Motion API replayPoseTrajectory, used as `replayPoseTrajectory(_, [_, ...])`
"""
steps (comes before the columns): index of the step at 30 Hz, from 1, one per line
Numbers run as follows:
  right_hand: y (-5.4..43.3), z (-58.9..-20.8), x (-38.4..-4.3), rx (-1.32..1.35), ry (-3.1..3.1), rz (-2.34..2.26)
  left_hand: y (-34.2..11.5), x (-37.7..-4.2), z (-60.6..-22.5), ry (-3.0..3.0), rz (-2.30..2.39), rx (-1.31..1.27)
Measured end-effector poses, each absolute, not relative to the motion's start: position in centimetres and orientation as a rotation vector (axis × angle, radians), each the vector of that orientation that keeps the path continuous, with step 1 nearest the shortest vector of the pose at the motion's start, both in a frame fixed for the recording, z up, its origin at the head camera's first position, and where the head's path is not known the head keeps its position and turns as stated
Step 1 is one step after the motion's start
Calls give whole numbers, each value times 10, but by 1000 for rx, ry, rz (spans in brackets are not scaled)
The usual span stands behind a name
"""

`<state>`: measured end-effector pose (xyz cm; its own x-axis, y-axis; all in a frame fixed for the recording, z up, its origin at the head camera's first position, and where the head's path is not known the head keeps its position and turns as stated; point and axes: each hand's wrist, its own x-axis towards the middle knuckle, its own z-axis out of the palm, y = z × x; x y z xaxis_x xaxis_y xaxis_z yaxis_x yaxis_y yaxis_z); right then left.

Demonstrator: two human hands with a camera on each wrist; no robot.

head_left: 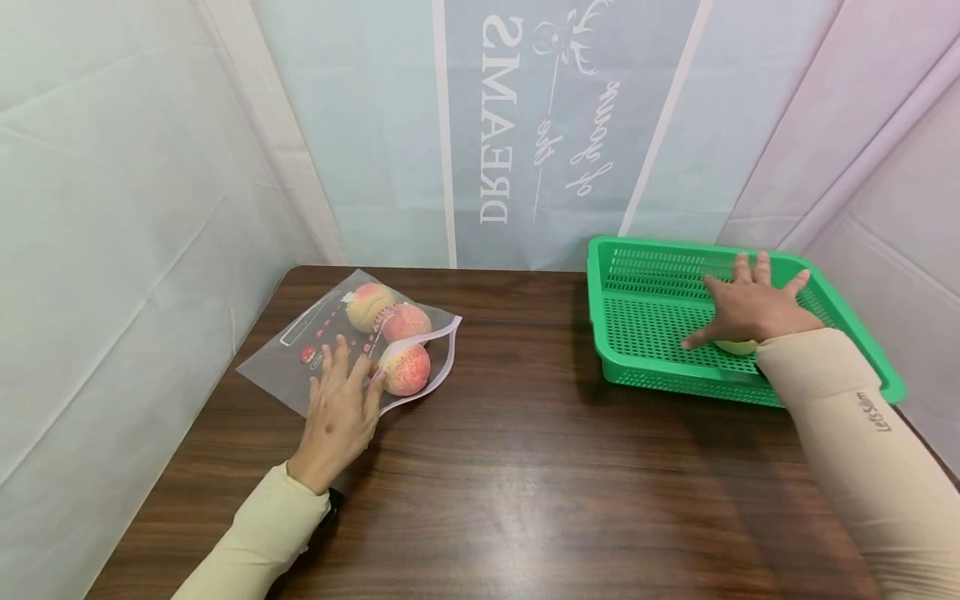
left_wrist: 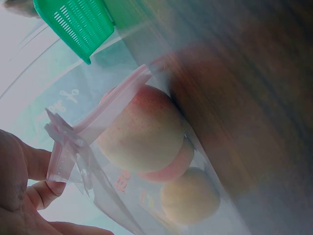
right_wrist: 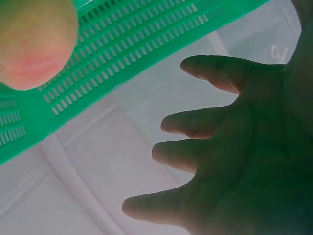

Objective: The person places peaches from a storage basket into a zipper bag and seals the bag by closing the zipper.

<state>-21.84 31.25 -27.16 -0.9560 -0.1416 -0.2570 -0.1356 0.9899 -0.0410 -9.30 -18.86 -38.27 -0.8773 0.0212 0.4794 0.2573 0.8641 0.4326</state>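
Observation:
A clear zip bag (head_left: 288,371) with printed red figures lies on the left of the table, its mouth gaping toward the right. Inside are three peaches (head_left: 407,370), flushed pink and yellow. My left hand (head_left: 337,421) lies over the bag's near side; in the left wrist view its thumb and a finger pinch the bag's lip (left_wrist: 61,159). Over the green basket (head_left: 597,308), my right hand (head_left: 761,308) spreads its fingers and holds nothing. Below it sits another peach (head_left: 737,346), mostly hidden by the hand in the head view; the right wrist view shows this peach (right_wrist: 36,41) apart from the fingers.
The brown wooden table (head_left: 517,467) extends between bag and basket and toward the front. Behind it hangs a printed curtain (head_left: 525,125). Pale cloth walls (head_left: 112,208) close in on both sides; the basket stands near the right one.

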Motion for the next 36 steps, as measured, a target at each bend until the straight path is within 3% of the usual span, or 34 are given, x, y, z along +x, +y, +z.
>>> replayPoseTrajectory(36, [351,-281,-223,18,2773,-43,-189,-92,-386,-2571,-686,-176])
